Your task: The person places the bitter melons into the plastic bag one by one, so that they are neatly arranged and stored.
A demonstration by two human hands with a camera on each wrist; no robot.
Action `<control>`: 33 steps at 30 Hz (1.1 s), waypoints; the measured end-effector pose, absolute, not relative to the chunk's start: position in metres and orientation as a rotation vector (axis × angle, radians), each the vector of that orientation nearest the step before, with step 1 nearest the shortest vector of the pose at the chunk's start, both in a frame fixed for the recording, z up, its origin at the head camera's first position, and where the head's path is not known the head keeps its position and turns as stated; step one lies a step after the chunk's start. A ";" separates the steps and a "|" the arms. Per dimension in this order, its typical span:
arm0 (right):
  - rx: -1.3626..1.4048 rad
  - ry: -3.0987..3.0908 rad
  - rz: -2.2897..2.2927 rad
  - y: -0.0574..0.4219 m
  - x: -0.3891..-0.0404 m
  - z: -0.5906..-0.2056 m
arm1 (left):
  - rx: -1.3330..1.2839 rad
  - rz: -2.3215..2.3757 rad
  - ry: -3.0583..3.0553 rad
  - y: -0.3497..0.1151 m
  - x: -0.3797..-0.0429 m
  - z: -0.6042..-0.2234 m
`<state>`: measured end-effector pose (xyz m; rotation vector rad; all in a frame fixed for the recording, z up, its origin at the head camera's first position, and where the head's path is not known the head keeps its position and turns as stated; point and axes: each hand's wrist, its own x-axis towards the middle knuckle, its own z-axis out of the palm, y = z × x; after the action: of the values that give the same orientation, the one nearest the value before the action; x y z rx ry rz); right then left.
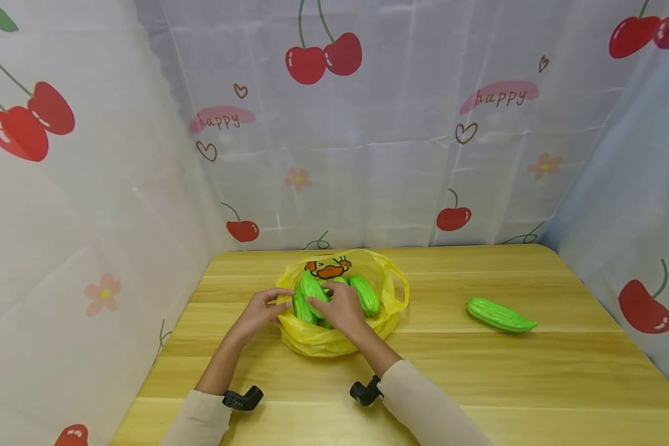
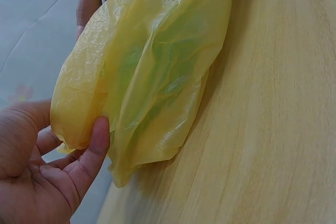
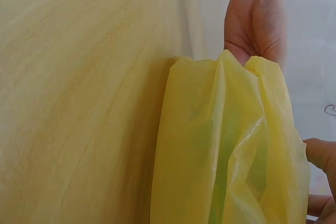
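Note:
A yellow plastic bag with a cartoon duck print stands with its mouth wide, holding several bright green bitter melons. At its left rim my left hand pinches the film. The left wrist view shows that thumb against the bag, other fingers partly behind it. My right hand reaches into the mouth from the front, thumb and index finger around an upright bitter melon. In the right wrist view the bag hides much of both hands.
Another bitter melon lies by itself on the wooden table, right of the bag. A cherry-printed curtain encloses the table at the back and sides. Black camera mounts sit on both wrists.

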<state>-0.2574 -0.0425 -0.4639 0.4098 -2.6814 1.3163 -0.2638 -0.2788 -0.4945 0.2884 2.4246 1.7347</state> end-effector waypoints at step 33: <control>0.514 -2.600 1.386 0.029 -0.227 -0.421 | 0.298 1.717 2.460 -0.279 -0.264 -0.496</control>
<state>-0.2267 0.0294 -0.4209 0.5139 -2.6003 1.3859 -0.2642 -0.2793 -0.4956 0.2980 2.4598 1.7173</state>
